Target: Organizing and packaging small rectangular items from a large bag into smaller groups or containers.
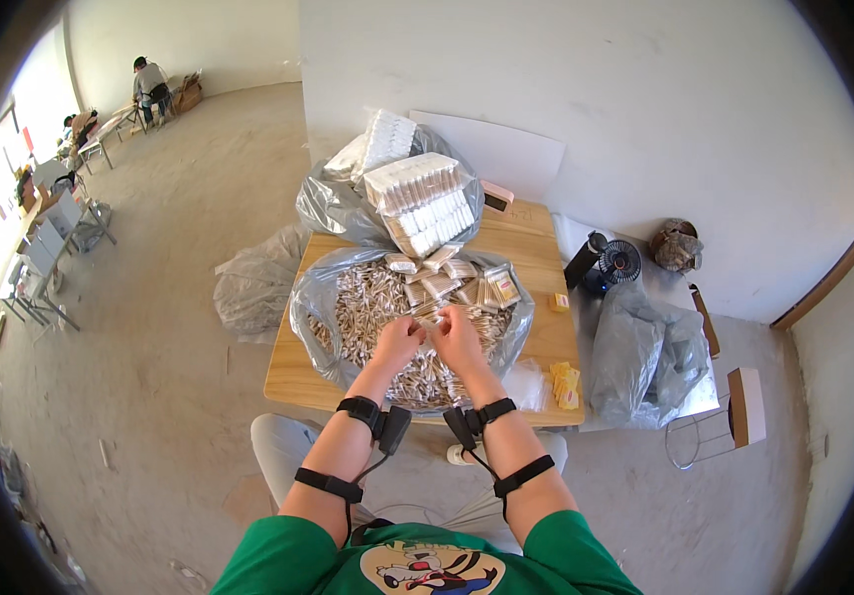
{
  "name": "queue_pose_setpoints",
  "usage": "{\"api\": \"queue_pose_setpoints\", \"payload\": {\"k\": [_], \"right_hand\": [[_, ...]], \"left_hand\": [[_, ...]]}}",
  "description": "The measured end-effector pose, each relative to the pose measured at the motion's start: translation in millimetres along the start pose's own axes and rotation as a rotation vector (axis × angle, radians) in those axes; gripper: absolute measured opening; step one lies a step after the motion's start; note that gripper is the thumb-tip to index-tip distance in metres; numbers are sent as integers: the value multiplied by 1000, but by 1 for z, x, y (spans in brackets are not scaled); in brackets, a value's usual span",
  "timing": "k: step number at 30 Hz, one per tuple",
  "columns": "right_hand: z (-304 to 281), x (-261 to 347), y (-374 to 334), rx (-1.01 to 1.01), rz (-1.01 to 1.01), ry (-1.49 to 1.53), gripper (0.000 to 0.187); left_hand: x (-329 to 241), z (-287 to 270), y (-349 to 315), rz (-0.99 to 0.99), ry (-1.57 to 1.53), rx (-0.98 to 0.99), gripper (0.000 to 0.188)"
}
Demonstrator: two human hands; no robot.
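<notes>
Loose cotton swabs (357,300) fill a grey plastic bag (314,275) that lies spread wide on the wooden table. Over this heap my left hand (400,342) and my right hand (458,340) meet, fingertips almost together. Both hands have their fingers pinched, around something small and pale that I cannot make out. Just beyond my right hand, several clear packs of cotton swabs (439,286) rest on the loose ones. One pack with a yellow label (499,288) lies at the right of that pile.
Behind stand stacked bundles of packed swabs (417,188) in another grey bag. Yellow cards (565,385) and clear plastic sleeves (523,385) lie at the table's right (541,248). A black fan (618,261) and a filled grey bag (650,357) are further right. People work far left.
</notes>
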State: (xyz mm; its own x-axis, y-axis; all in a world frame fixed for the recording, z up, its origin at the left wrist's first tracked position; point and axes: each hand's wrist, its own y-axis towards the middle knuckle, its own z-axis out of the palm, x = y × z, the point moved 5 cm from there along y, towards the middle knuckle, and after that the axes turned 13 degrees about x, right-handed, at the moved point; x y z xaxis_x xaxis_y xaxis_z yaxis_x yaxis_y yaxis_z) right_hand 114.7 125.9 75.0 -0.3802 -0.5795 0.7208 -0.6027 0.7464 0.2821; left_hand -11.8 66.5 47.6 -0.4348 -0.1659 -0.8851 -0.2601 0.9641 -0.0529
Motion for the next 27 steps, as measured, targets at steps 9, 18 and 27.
{"api": "queue_pose_setpoints", "payload": {"k": [9,18,27], "right_hand": [[-4,-6,-7,-25,37,-28,12],[21,-74,-6,-65,407,683,14],[1,-16,18,-28,-8,221,10]], "left_hand": [[-22,-8,-7,287,71,-105,18],[17,-8,9,-96,-541,-89,32],[-21,-21,14,161,141,-167,20]]}}
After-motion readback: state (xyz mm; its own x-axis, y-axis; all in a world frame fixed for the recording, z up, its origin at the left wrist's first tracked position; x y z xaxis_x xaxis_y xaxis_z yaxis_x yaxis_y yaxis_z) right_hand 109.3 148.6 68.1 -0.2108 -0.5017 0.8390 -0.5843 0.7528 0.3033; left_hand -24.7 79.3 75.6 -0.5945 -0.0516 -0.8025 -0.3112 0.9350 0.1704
